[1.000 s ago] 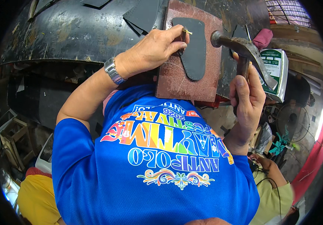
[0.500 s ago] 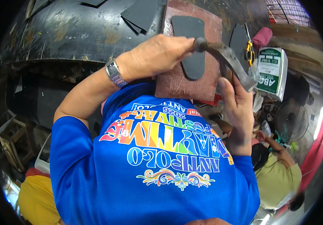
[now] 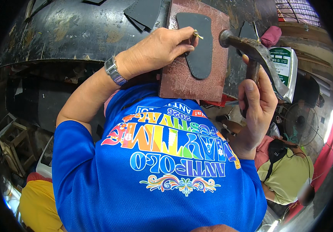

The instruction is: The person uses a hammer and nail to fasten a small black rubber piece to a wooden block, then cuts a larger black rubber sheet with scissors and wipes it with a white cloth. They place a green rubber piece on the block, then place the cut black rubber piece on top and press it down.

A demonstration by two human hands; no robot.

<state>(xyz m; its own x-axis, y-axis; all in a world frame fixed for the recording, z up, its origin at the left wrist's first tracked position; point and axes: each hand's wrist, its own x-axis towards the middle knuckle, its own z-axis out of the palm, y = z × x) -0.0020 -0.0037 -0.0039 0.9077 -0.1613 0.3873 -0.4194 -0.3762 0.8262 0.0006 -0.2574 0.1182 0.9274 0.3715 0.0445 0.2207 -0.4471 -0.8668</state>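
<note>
My left hand (image 3: 164,48) is closed around a short metal punch (image 3: 195,34), whose bright top end sticks up past my thumb and forefinger. Its lower tip is hidden by my fingers. Beneath it lies a dark grey sole-shaped piece (image 3: 202,54), flat on a worn reddish-brown board (image 3: 219,65). My right hand (image 3: 257,100) grips the dark handle of a hammer (image 3: 252,71). The round face of the hammer hangs over the board's right side, apart from the punch.
The board rests on a scuffed black table (image 3: 77,34). Dark cut pieces (image 3: 145,15) lie at its far side. To the right are a pink cloth (image 3: 270,36) and a green-and-white container (image 3: 286,63). A fan (image 3: 301,121) and a co-worker in light green (image 3: 290,174) are lower right.
The hammer has swung from over the punch to the right, uncovering the punch's top. My right hand has moved right with it. My left hand has shifted slightly up and left.
</note>
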